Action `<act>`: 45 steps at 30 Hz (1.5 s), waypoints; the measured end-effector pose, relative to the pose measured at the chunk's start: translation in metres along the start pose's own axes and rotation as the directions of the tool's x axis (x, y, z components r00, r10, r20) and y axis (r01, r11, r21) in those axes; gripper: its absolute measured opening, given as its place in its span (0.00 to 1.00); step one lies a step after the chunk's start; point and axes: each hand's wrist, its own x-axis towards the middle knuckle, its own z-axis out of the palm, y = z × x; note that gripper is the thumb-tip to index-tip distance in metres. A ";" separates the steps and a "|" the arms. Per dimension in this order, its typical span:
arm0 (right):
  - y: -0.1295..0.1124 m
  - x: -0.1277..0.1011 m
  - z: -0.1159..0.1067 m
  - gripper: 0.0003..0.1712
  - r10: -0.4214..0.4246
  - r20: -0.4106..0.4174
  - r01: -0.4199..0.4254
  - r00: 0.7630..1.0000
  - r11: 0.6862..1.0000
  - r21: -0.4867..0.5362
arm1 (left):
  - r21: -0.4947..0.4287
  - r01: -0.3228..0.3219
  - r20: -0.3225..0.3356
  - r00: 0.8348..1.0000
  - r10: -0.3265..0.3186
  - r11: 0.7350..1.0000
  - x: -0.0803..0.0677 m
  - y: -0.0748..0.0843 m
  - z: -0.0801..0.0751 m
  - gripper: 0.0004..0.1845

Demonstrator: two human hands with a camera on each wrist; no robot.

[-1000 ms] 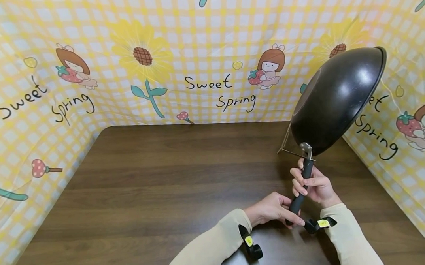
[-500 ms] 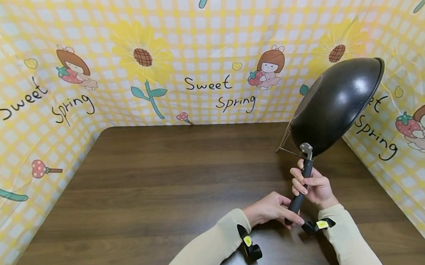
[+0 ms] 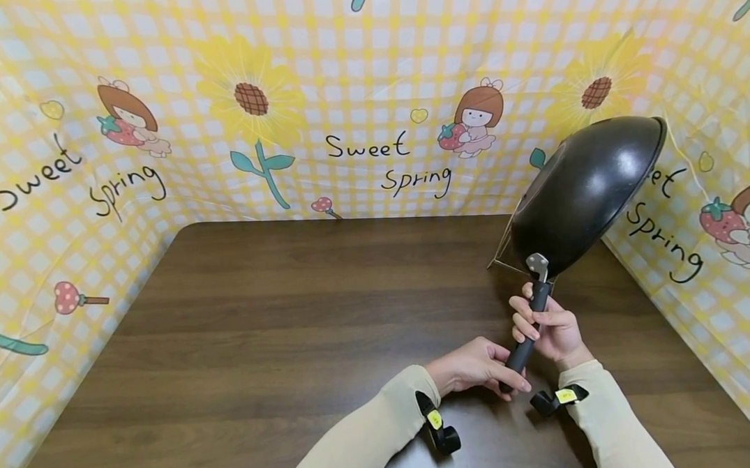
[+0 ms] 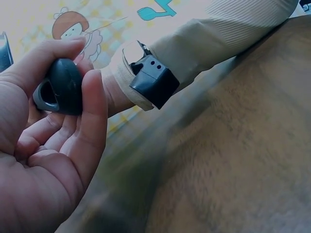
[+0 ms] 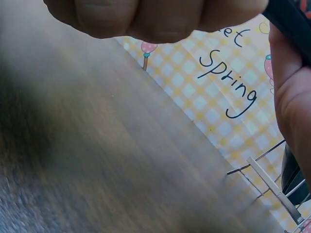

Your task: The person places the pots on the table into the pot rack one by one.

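Observation:
A black wok [image 3: 583,197] is tilted up on its side at the back right, its rounded outside facing me and its inside hidden. Its black handle [image 3: 520,352] slants down toward me from a silver metal bracket [image 3: 538,264]. My right hand [image 3: 558,332] grips the upper part of that handle, fingers wrapped round it from the left and thumb across. Lower down, the left hand [image 3: 474,366] holds the handle's end between thumb and fingers. The left wrist view shows the handle's end [image 4: 68,87], with a hanging hole, between the left thumb and fingertips.
A wire rack [image 3: 504,256] stands behind and left of the wok, mostly covered by it; its metal bars [image 5: 272,184] show in the right wrist view. The brown wooden table [image 3: 290,307] is walled by yellow checked cloth [image 3: 355,74] at the back and sides.
The wok's far rim has come down in steps, so it leans less steeply. Both hands keep their hold on the handle and have shifted slightly left.

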 end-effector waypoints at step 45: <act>-0.009 -0.010 -0.015 0.20 0.052 -0.156 -0.061 0.986 0.996 -0.058 | -0.189 -0.042 0.031 0.998 0.048 0.981 0.011 -0.015 -0.019 0.15</act>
